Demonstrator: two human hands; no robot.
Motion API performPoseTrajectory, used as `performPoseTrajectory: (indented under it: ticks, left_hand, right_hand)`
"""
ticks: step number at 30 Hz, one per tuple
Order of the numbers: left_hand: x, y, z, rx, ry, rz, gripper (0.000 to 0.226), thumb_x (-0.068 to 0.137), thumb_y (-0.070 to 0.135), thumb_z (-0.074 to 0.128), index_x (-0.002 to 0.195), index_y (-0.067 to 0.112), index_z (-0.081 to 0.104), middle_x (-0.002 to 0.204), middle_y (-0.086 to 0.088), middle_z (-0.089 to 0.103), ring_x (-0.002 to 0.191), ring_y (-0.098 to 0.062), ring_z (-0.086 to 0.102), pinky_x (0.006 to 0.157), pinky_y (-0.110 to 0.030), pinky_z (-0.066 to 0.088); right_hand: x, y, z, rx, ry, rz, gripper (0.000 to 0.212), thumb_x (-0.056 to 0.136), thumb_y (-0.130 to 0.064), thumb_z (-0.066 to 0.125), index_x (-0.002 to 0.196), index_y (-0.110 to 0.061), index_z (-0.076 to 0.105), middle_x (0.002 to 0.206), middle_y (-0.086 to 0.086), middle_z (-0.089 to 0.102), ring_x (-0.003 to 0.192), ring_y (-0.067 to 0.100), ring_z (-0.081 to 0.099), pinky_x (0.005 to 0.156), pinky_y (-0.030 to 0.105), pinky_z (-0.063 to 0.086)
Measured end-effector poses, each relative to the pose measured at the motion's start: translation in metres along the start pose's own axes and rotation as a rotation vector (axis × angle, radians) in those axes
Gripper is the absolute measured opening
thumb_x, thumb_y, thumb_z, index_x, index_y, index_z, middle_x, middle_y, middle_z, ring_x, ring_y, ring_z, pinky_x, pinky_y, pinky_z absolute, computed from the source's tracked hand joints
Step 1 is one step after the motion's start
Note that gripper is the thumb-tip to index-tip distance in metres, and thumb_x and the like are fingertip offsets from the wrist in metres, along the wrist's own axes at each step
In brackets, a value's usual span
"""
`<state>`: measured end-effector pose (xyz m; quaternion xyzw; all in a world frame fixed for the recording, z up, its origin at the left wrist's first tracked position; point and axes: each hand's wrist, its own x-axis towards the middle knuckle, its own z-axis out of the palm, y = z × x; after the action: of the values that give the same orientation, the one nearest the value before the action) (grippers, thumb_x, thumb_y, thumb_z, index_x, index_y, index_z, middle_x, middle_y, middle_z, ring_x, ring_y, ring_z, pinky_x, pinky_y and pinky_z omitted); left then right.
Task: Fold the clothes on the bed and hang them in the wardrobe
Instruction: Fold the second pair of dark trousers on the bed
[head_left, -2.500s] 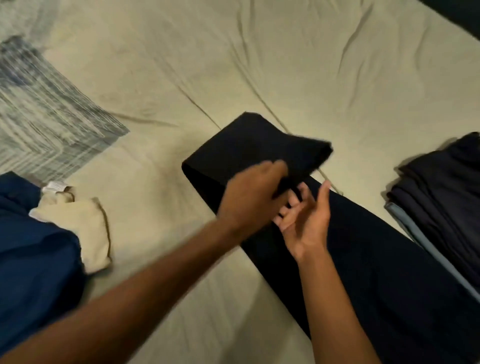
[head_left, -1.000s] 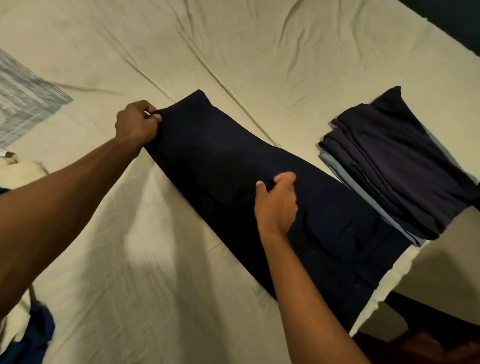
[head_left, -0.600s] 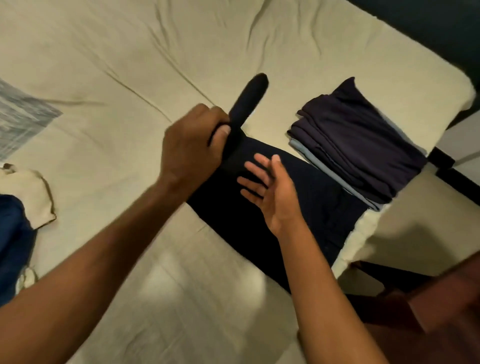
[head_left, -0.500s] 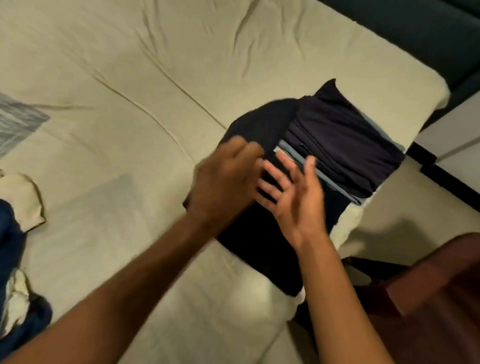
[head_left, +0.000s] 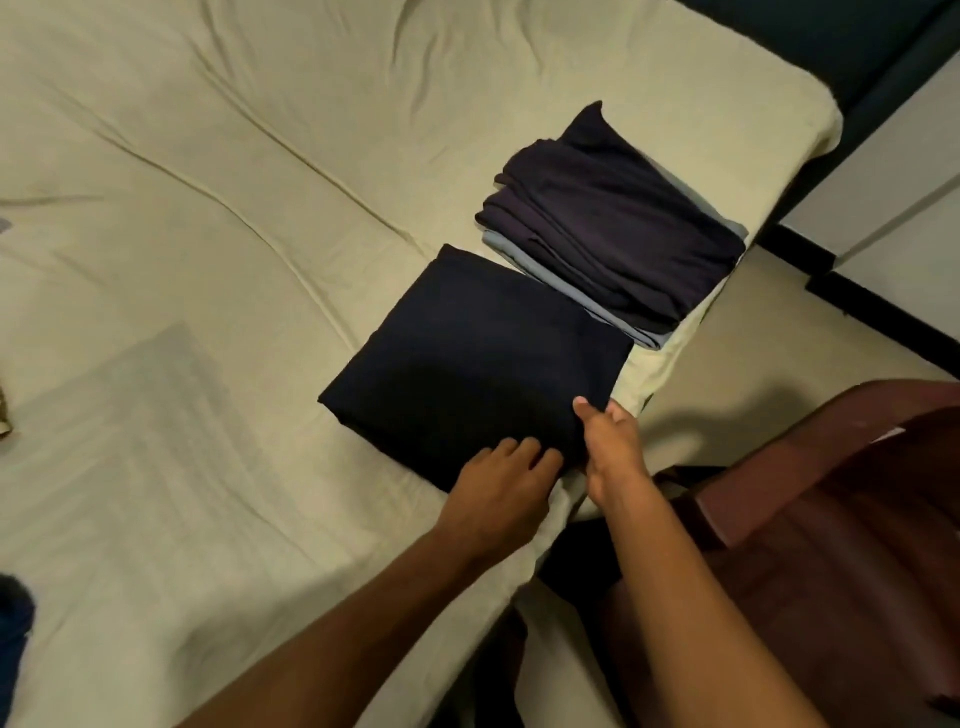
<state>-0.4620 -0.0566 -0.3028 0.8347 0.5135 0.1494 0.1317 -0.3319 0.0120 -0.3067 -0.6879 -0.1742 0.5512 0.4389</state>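
**Both hands at the near edge of the folded garment**

Left hand (head_left: 501, 480) is slipping its fingers under the dark folded garment (head_left: 472, 358) at the bed (head_left: 218, 218) edge; right hand (head_left: 610, 441) is pinching its corner. Soft, limp, probably light: it wants support from beneath. Beyond, the folded stack (head_left: 613, 223) is waiting.

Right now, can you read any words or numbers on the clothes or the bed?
No text can be read in this view.
The folded dark navy garment: plain, no label showing.
The stack of folded clothes: plain, no tag or print showing.
The cream bedsheet: only creases.
The left hand and the right hand grip the garment's near edge.
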Motion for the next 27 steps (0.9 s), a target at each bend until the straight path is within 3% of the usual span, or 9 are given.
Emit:
performPoseTrajectory:
  ticks: [2, 5, 9, 13, 15, 17, 19, 21, 27]
  left_hand:
    - [0.002, 0.002, -0.010, -0.011, -0.018, 0.005, 0.018, 0.083, 0.034, 0.064, 0.098, 0.024, 0.058, 0.085, 0.004, 0.059, 0.070, -0.015, 0.057, 0.060, -0.029, 0.046]
    - [0.007, -0.006, -0.020, -0.019, -0.065, -0.068, 0.036, 0.092, 0.051, 0.039, 0.105, 0.025, 0.061, 0.095, 0.004, 0.060, 0.082, -0.015, 0.057, 0.071, -0.034, 0.048]
    - [0.031, -0.051, -0.029, 0.027, 0.008, -0.238, 0.059, 0.094, 0.056, 0.028, 0.136, 0.022, 0.052, 0.139, -0.003, 0.052, 0.122, -0.026, 0.050, 0.095, -0.043, 0.043]
    - [0.055, -0.115, -0.028, 0.153, -0.203, -0.418, 0.080, 0.091, 0.072, 0.011, 0.158, 0.028, 0.014, 0.167, -0.004, 0.006, 0.153, -0.027, 0.008, 0.118, -0.060, 0.013]
    - [0.061, -0.140, -0.027, 0.121, -0.268, -0.584, 0.083, 0.092, 0.076, 0.017, 0.159, 0.029, 0.002, 0.168, 0.000, -0.004, 0.153, -0.029, 0.000, 0.116, -0.065, 0.009]
    - [0.067, -0.152, -0.033, -0.024, -0.206, -0.782, 0.087, 0.091, 0.077, 0.029, 0.158, 0.028, 0.002, 0.166, -0.005, 0.004, 0.150, -0.036, 0.013, 0.113, -0.067, 0.016]
    - [0.075, -0.162, -0.042, -0.131, -0.140, -0.915, 0.088, 0.089, 0.075, 0.042, 0.155, 0.022, 0.015, 0.158, -0.013, 0.027, 0.141, -0.038, 0.031, 0.110, -0.062, 0.026]
    - [0.080, -0.174, -0.054, -0.270, -0.154, -0.977, 0.083, 0.085, 0.072, 0.055, 0.144, 0.016, 0.036, 0.144, -0.013, 0.046, 0.128, -0.035, 0.048, 0.105, -0.054, 0.039]
    - [0.089, -0.199, -0.083, -0.750, -0.334, -1.094, 0.085, 0.066, 0.060, 0.084, 0.125, 0.004, 0.058, 0.113, -0.013, 0.069, 0.099, -0.033, 0.069, 0.094, -0.050, 0.055]
  right_hand:
    - [0.001, 0.003, -0.007, -0.104, 0.014, -0.002, 0.010, 0.097, -0.014, 0.060, 0.088, -0.018, 0.062, 0.088, 0.003, 0.069, 0.078, 0.022, 0.062, 0.076, 0.035, 0.052]
    - [0.005, 0.009, -0.013, -0.396, 0.135, -0.006, 0.027, 0.092, -0.029, 0.066, 0.076, -0.020, 0.046, 0.070, 0.001, 0.053, 0.071, 0.024, 0.051, 0.075, 0.042, 0.048]
    - [0.006, 0.004, -0.005, -0.417, 0.096, 0.033, 0.040, 0.084, -0.035, 0.075, 0.110, -0.014, 0.052, 0.104, 0.007, 0.066, 0.096, 0.028, 0.064, 0.091, 0.046, 0.055]
    - [0.017, 0.004, 0.000, -0.378, 0.053, 0.088, 0.059, 0.070, -0.038, 0.081, 0.115, -0.011, 0.054, 0.114, 0.008, 0.066, 0.100, 0.031, 0.065, 0.092, 0.049, 0.056]
    - [0.019, 0.000, 0.000, -0.320, 0.034, 0.133, 0.072, 0.062, -0.039, 0.084, 0.120, -0.009, 0.055, 0.114, 0.008, 0.067, 0.100, 0.030, 0.065, 0.093, 0.049, 0.055]
    - [0.020, -0.006, -0.002, -0.288, 0.022, 0.181, 0.062, 0.069, -0.034, 0.087, 0.115, -0.007, 0.056, 0.110, 0.008, 0.066, 0.098, 0.028, 0.064, 0.091, 0.045, 0.056]
    - [0.022, -0.014, -0.006, -0.288, -0.019, 0.230, 0.036, 0.080, -0.028, 0.082, 0.099, -0.010, 0.058, 0.093, 0.005, 0.065, 0.079, 0.022, 0.061, 0.069, 0.033, 0.054]
    - [0.022, -0.019, -0.009, -0.322, -0.065, 0.277, 0.027, 0.082, -0.028, 0.081, 0.092, -0.012, 0.062, 0.080, 0.002, 0.063, 0.061, 0.016, 0.052, 0.051, 0.025, 0.041]
    - [0.017, -0.021, -0.011, -0.294, -0.123, 0.268, 0.017, 0.088, -0.026, 0.074, 0.095, -0.014, 0.064, 0.087, 0.004, 0.067, 0.069, 0.018, 0.057, 0.052, 0.024, 0.044]
